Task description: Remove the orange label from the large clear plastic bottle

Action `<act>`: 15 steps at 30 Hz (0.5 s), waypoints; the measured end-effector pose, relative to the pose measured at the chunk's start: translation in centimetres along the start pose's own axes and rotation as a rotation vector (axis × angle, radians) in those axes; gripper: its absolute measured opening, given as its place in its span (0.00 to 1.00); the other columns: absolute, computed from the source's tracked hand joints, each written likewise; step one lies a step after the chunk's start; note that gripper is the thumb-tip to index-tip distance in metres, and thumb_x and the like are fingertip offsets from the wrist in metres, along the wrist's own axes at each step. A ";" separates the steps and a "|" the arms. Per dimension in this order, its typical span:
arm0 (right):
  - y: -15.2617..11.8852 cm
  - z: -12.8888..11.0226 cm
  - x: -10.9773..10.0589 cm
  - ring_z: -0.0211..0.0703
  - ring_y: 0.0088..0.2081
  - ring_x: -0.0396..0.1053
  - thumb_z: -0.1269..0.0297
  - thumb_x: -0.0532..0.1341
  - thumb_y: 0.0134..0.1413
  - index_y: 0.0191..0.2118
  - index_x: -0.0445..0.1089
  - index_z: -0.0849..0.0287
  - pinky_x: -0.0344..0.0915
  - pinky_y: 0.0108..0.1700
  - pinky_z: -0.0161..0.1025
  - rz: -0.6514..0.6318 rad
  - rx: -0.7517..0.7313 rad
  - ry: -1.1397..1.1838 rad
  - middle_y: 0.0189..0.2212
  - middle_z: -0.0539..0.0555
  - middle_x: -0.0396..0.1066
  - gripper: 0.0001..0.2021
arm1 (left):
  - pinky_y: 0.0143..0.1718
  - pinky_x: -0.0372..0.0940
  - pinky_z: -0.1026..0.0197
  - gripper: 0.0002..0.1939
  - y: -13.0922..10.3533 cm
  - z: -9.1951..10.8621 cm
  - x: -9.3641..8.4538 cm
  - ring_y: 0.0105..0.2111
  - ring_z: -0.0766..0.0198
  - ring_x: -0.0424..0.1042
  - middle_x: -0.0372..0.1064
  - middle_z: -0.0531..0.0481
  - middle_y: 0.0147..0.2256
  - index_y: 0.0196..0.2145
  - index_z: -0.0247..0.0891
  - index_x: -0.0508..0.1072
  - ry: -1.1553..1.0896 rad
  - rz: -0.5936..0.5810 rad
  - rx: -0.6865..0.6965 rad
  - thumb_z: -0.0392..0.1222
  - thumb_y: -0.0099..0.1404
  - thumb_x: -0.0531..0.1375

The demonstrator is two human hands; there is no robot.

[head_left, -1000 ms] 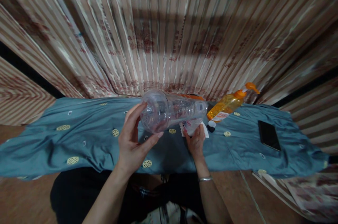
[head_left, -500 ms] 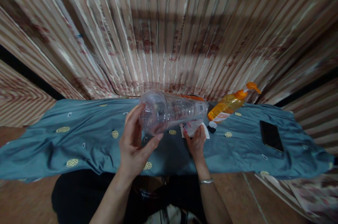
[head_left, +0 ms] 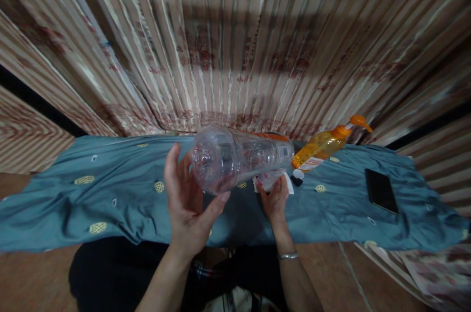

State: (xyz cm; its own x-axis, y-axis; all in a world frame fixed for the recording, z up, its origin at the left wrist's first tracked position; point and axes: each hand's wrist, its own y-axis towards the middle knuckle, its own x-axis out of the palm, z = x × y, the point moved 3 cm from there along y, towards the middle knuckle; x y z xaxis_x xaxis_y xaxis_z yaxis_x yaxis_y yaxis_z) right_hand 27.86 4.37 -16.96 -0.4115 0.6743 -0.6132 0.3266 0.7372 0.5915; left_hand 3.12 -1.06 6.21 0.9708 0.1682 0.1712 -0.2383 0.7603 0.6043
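Observation:
A large clear plastic bottle (head_left: 253, 157) with an orange patch and a barcode label is tilted, its wide ribbed end toward me on the left. My left hand (head_left: 191, 204) is spread around that wide end, index finger lifted off and thumb tip at its lower edge; some fingers are partly behind it. At the bottle's far lower end, my right hand (head_left: 274, 199) is closed on its clear part. White paper with pink marks (head_left: 289, 185) shows by the right fingers. A white round cap (head_left: 298, 173) and a small black piece (head_left: 296, 181) lie just right.
An orange pump bottle (head_left: 319, 149) leans at the back, right of the clear bottle. A black phone (head_left: 381, 190) lies farther right on the teal patterned cloth (head_left: 128, 204). Behind the surface hangs a striped curtain (head_left: 235, 57).
My left index finger has lifted away from the bottle's wide end, and the hand has opened wider. The right hand keeps its hold. The view has shifted slightly.

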 end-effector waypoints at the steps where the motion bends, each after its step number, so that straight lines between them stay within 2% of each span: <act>1: 0.1 -0.1 -0.1 0.70 0.65 0.63 0.37 0.53 0.70 0.64 0.63 0.68 0.68 0.60 0.72 0.002 -0.006 -0.008 0.62 0.78 0.66 0.36 | 0.54 0.80 0.51 0.52 0.0 0.0 0.1 0.65 0.49 0.72 0.68 0.46 0.66 0.72 0.64 0.60 -0.007 0.001 0.001 0.38 0.58 0.78; 5: 0.4 -0.2 -0.4 0.68 0.62 0.67 0.38 0.54 0.69 0.63 0.64 0.67 0.69 0.59 0.70 0.024 -0.030 -0.020 0.59 0.76 0.69 0.35 | 0.56 0.77 0.56 0.49 -0.1 0.1 0.2 0.64 0.54 0.73 0.70 0.49 0.63 0.69 0.62 0.65 -0.032 0.022 0.028 0.35 0.56 0.78; 8: 0.4 -0.3 -0.6 0.68 0.61 0.67 0.38 0.56 0.69 0.62 0.65 0.66 0.69 0.59 0.69 0.025 -0.033 -0.021 0.58 0.76 0.70 0.34 | 0.60 0.74 0.58 0.42 -0.1 0.2 0.2 0.63 0.56 0.73 0.72 0.50 0.60 0.64 0.57 0.70 -0.021 0.041 0.062 0.34 0.57 0.78; 11: 0.4 -0.4 -0.8 0.69 0.63 0.67 0.38 0.56 0.69 0.62 0.65 0.67 0.69 0.59 0.69 0.028 -0.024 -0.029 0.59 0.77 0.69 0.34 | 0.63 0.71 0.58 0.35 -0.2 0.4 0.2 0.64 0.56 0.72 0.73 0.49 0.60 0.60 0.53 0.75 -0.001 0.032 0.056 0.33 0.58 0.77; 15: 0.2 -0.3 -0.8 0.68 0.64 0.66 0.38 0.55 0.69 0.64 0.64 0.67 0.69 0.60 0.69 0.028 -0.028 -0.021 0.61 0.77 0.68 0.35 | 0.66 0.71 0.54 0.33 -0.2 0.7 0.1 0.66 0.53 0.70 0.73 0.49 0.63 0.60 0.53 0.77 0.039 0.003 0.040 0.32 0.59 0.75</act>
State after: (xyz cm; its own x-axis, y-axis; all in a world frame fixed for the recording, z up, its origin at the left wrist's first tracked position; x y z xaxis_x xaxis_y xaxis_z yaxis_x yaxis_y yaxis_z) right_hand 27.98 4.00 -16.16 -0.3842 0.6955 -0.6072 0.3140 0.7169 0.6225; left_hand 3.25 -1.64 6.61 0.9702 0.1954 0.1432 -0.2415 0.7343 0.6344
